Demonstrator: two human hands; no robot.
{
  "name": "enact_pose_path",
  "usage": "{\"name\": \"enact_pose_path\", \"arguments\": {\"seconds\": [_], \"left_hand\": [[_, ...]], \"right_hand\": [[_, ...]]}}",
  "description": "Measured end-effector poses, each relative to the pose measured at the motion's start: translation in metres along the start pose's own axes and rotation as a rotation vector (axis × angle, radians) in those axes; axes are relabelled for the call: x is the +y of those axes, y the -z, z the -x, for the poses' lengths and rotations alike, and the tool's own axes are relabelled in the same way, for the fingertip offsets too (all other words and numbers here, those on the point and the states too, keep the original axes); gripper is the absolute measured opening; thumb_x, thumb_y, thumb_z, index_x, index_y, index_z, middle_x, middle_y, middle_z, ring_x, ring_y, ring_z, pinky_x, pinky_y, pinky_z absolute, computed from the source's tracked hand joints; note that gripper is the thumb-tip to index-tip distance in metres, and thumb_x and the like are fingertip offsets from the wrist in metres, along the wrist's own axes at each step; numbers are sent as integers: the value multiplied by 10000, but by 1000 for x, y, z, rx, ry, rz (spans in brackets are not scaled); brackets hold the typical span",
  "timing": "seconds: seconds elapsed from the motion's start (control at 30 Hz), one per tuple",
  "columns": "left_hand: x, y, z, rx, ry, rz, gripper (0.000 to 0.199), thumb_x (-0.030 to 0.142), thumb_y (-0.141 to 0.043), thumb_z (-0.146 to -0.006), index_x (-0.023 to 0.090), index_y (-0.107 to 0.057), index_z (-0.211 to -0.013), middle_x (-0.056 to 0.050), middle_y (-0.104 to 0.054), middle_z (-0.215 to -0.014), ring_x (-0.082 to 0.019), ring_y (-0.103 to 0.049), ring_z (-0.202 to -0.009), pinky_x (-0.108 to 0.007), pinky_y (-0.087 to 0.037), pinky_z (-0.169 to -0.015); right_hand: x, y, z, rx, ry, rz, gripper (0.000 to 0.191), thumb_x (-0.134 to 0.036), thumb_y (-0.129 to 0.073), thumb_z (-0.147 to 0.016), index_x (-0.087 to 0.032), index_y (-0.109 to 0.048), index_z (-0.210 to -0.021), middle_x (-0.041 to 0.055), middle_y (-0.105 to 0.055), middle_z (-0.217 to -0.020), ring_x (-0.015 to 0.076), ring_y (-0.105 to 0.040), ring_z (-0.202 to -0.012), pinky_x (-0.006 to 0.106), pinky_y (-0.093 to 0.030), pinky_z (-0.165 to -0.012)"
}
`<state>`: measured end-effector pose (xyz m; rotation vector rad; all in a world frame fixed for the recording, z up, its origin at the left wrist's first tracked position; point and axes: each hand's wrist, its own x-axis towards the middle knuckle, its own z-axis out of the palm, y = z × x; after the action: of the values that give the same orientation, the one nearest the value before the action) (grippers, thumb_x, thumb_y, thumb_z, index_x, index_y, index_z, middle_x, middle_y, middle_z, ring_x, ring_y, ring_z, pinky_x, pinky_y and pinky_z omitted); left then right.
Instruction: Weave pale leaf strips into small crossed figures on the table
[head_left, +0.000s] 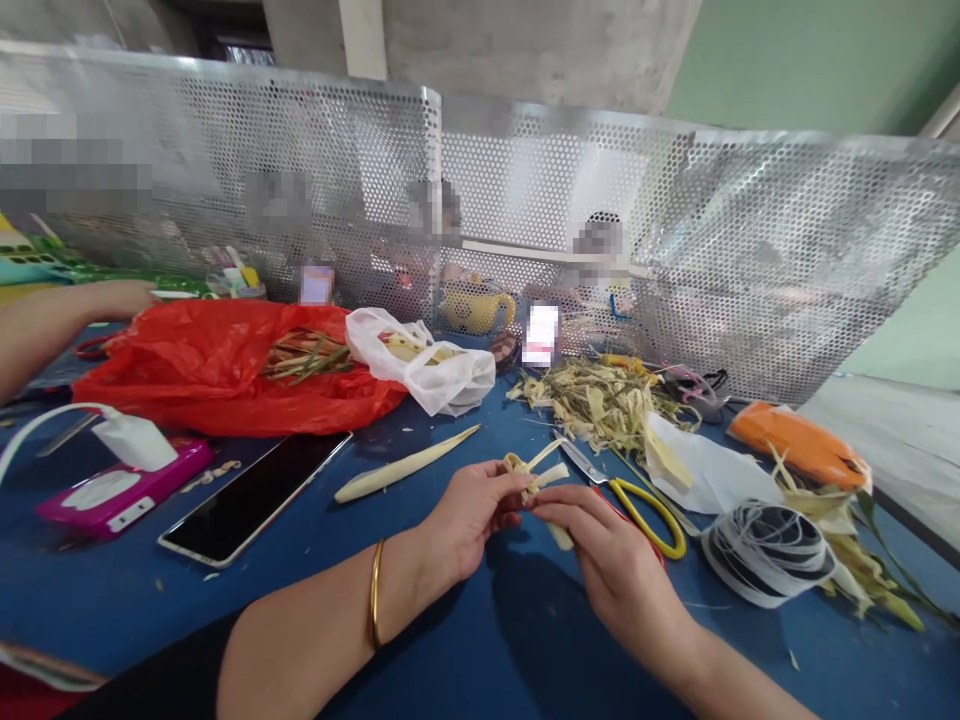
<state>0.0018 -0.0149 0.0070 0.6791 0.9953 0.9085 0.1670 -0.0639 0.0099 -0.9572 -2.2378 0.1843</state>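
Observation:
Between both hands, above the blue table, is a small looped piece of pale dried husk (pixel 553 474) with loose strip ends sticking out. My left hand (pixel 472 510), with a gold bangle on its wrist, pinches the husk's looped end. Fingers of my right hand (pixel 611 550) close on the same piece from the right. Just beyond my right hand lie scissors (pixel 645 515) with yellow and red handles, blades partly spread. A long pale tapered husk piece (pixel 405 466) rests to the left of my left hand.
A red plastic bag (pixel 202 370) with dried stalks and a white bag (pixel 427 375) lie back left. A phone (pixel 259 498) and a purple power strip (pixel 127 490) are at left. Husk scraps (pixel 600 400) and a spool of line (pixel 766 553) lie right. Another person's arm (pixel 67 325) reaches in.

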Motion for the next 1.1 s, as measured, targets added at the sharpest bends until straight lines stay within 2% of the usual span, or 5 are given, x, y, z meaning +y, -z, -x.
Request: {"name": "enact_pose_path", "arguments": {"seconds": [0.27, 0.43, 0.6, 0.93, 1.1], "left_hand": [[-10, -2, 2, -115, -202, -269, 244, 295, -725, -676, 134, -675, -852, 9, -626, -629, -88, -540, -496, -185, -365, -452], [-12, -5, 8, -242, -270, -371, 168, 253, -664, -728, 134, -721, -831, 4, -634, -667, -80, -555, -512, -190, -406, -502], [-10, -6, 11, -310, -203, -404, 159, 252, -642, -747, 121, -719, -790, -13, -645, -663, -90, -568, -518, -205, -429, -532], [-14, -8, 12, -253, -138, -355, 325, 293, -745, -706, 142, -725, -993, -46, -718, -808, -118, -654, -629, -203, -462, -607], [-13, -5, 8, -141, -97, -251, 305, 278, -740, -720, 147, -729, -996, -62, -734, -872, -76, -612, -551, -190, -458, -576]], "right_hand": [[-4, 7, -1, 203, 141, 245, 240, -97, -486, -913, -231, -665, -1000, 37, -719, -907, 148, -671, -798, 276, -509, -726], [2, 5, -1, 255, -129, 218, 157, -163, -471, -931, -213, -599, -856, 58, -697, -946, 188, -648, -922, 316, -481, -803], [13, 0, 0, 115, -371, 248, 211, -234, -388, -953, -232, -471, -759, 7, -633, -672, 177, -607, -629, 264, -420, -583], [14, -12, -1, 140, -620, 63, 279, -331, -415, -924, -234, -382, -665, -23, -523, -568, 140, -468, -517, 247, -299, -507], [11, -10, -2, 175, -681, -243, 221, -408, -508, -891, -207, -508, -984, -40, -562, -617, 139, -523, -534, 240, -374, -514]]}}
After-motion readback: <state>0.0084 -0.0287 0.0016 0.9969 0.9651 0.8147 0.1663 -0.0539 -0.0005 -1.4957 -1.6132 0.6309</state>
